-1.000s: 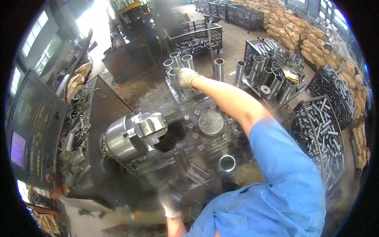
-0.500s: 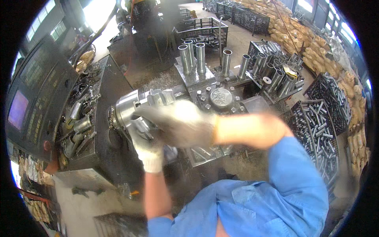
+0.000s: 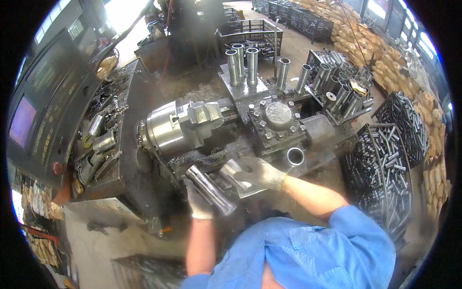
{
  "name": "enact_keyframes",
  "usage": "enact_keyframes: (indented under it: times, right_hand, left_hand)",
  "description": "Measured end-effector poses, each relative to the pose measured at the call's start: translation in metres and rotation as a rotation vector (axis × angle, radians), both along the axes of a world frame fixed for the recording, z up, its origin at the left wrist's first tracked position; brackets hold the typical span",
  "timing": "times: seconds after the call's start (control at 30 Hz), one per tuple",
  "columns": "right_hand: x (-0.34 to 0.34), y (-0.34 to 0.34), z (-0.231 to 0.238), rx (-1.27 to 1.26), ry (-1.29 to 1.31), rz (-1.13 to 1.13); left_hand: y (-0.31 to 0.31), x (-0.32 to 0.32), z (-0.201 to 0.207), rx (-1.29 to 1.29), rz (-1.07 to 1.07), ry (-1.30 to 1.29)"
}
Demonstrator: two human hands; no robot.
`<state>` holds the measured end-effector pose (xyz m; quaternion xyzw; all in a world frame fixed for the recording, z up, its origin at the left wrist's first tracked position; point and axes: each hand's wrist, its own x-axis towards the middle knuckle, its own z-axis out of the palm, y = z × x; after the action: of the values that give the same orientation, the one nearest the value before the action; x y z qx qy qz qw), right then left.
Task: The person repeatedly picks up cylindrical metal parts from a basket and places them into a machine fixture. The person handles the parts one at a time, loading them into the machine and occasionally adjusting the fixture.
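Note:
My left hand [image 3: 198, 201], in a whitish work glove, is closed around a shiny metal tube [image 3: 207, 187] that lies at a slant in front of my body. To its right, my gloved right hand [image 3: 262, 174] grips a second short metal tube [image 3: 233, 169], partly covered by the fingers and slightly blurred. Beyond both hands is the lathe chuck [image 3: 163, 129], with its stepped jaws [image 3: 204, 114] and no tube visible in them. A square tool post [image 3: 277, 115] with several bolts stands right of the chuck.
Several upright tubes [image 3: 252, 67] stand on a metal block behind the tool post. One tube [image 3: 295, 156] stands near my right wrist. Crates of tubes [image 3: 387, 168] lie at the right. A control panel [image 3: 41, 115] and a chip-covered ledge [image 3: 126, 91] are at the left.
Both hands have come away from the chuck toward my body. The left now carries a tube clear of the chuck, and the right has moved rightward and nearer with another tube.

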<state>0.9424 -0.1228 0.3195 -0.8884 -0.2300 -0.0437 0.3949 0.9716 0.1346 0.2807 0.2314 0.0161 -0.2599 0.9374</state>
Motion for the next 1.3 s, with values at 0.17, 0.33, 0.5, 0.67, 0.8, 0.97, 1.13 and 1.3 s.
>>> enact_keyframes:
  times: [0.17,0.33,0.5,0.67,0.8,0.97,1.13,1.3]
  right_hand:
    - [0.0,0.039,0.066,-0.119,-0.002,-0.044]
    - [0.005,0.002,0.129,0.088,0.306,-0.041]
    - [0.117,-0.07,0.177,-0.446,-0.348,-0.072]
    - [0.241,-0.118,0.131,-1.443,-0.51,0.039]
    - [0.275,-0.112,0.071,-0.967,0.22,0.126]
    - [0.294,-0.085,0.028,-0.807,0.297,0.2]
    - [0.294,-0.095,0.04,-0.519,0.294,0.252]
    - [0.287,-0.097,0.072,-0.972,0.319,0.314]
  left_hand:
    - [-0.051,-0.017,0.035,0.005,0.11,-0.194]
    - [-0.027,0.07,0.086,0.841,0.191,-0.609]
    - [-0.02,0.195,0.117,2.433,0.306,-1.374]
    - [-0.042,0.228,0.164,2.528,-0.013,-1.256]
    - [-0.053,0.242,0.199,2.477,-0.333,-1.132]
    - [-0.038,0.155,0.153,2.166,0.696,-1.561]
    - [0.009,-0.009,-0.002,1.683,0.415,-0.803]
    - [0.101,-0.092,-0.099,1.651,0.782,0.017]
